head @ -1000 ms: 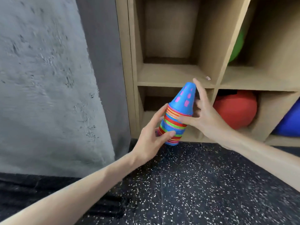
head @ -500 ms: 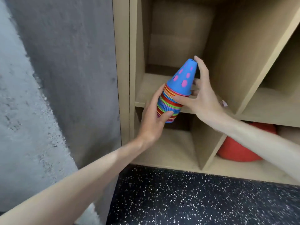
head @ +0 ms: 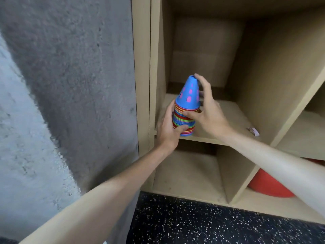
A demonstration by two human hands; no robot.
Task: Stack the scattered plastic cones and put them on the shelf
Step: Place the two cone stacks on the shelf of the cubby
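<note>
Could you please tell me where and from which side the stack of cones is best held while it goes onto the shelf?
Probably at the wide lower rims of the stack of cones, from both sides, as the left hand and right hand do now; the blue top cone tapers and would likely slip.

A gym or sports room: black speckled rubber flooring (head: pixel 211 224) fills the bottom of the frame, a wooden cubby shelf (head: pixel 228 120) stands against a rough grey wall (head: pixel 70 67), and a red ball (head: pixel 267 185) sits lower right.
</note>
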